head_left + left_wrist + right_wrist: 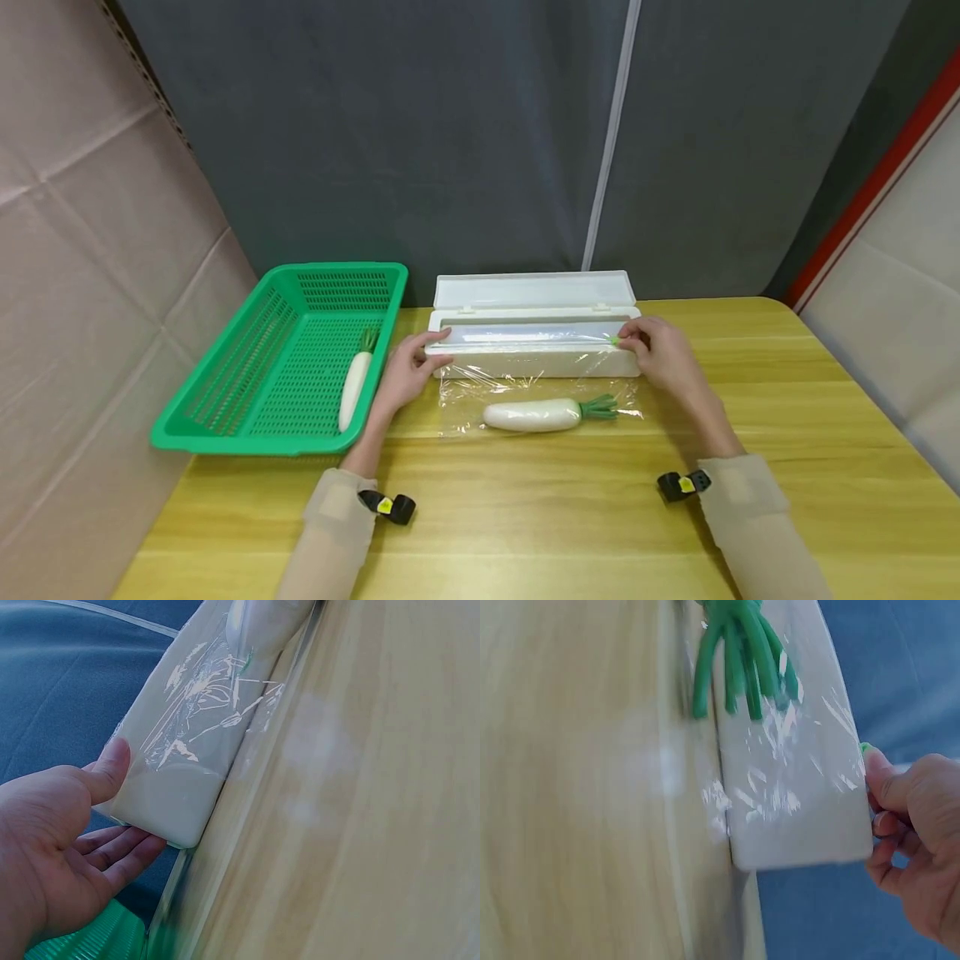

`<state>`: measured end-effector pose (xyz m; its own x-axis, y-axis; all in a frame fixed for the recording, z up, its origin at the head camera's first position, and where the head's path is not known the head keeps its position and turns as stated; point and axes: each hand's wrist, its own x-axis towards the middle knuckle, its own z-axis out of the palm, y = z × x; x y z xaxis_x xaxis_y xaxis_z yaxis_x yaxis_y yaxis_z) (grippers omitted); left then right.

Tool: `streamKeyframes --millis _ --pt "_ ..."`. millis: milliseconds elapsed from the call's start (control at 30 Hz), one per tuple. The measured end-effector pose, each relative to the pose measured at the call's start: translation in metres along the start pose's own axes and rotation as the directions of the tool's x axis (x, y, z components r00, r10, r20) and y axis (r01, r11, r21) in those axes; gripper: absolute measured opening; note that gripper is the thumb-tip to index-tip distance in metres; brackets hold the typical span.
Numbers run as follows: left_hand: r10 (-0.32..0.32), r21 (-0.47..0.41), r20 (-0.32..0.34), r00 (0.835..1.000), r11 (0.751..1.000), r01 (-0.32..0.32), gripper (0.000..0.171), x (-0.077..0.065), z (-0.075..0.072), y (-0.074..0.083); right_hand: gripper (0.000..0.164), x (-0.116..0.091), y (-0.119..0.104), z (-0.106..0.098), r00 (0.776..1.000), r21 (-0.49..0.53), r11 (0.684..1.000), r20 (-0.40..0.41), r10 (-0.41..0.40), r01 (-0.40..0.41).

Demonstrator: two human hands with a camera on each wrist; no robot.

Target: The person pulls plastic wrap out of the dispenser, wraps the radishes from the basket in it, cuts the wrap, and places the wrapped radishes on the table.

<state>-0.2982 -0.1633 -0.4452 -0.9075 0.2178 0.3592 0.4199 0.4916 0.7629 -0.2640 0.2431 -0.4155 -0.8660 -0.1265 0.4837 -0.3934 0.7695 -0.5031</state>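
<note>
The clear film [465, 400] is spread from the white box [525, 315] toward the person, down the front wall and onto the counter [525, 517]; the radish [534, 414] is located on the counter side of the box, within the area of the film; whether the film is laid over or under it cannot be told. The governing relation is as follows: the box and the radish are aligned with their long axes running left to right, nearly parallel; the green tab [614, 341] is positioned near the right end of the box's front edge, so that the right hand [663, 354] is the nearer one and the length of that edge lies to its left. The tab is pinched between the thumb and finger of the right hand; the left end of the box is touched by the left hand [405, 375], with thumb and fingers set apart and loosely extended. Relative to the hands, the radish is placed between them and closer to the person, its green leaves [598, 407] directed toward the right hand. The lid [534, 290] is tilted back behind the box; at the far left, a second radish [355, 390] is contained in the green basket [240, 444].
</note>
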Motion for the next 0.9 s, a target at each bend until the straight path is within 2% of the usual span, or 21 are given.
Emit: streamKeyframes --millis 133,567,767,900 --pt "0.004 0.009 -0.001 1.0 1.0 -0.004 0.045 0.0 -0.001 0.001 0.007 -0.003 0.008 -0.004 1.0 0.013 1.0 -0.015 0.009 -0.009" --pt "0.012 0.003 -0.003 1.0 1.0 -0.012 0.045 0.0 0.001 -0.001 0.008 -0.005 0.01 -0.013 1.0 -0.002 1.0 0.01 0.018 -0.018" --pt "0.006 0.011 -0.001 1.0 1.0 -0.006 0.046 0.0 0.001 0.001 0.006 -0.008 0.02 -0.017 0.998 0.054 0.997 -0.002 0.059 -0.059" --pt "0.007 0.012 -0.001 1.0 1.0 -0.007 0.047 -0.001 -0.001 0.003 0.006 -0.009 0.025 -0.02 0.998 0.046 0.996 0.008 0.07 -0.07"
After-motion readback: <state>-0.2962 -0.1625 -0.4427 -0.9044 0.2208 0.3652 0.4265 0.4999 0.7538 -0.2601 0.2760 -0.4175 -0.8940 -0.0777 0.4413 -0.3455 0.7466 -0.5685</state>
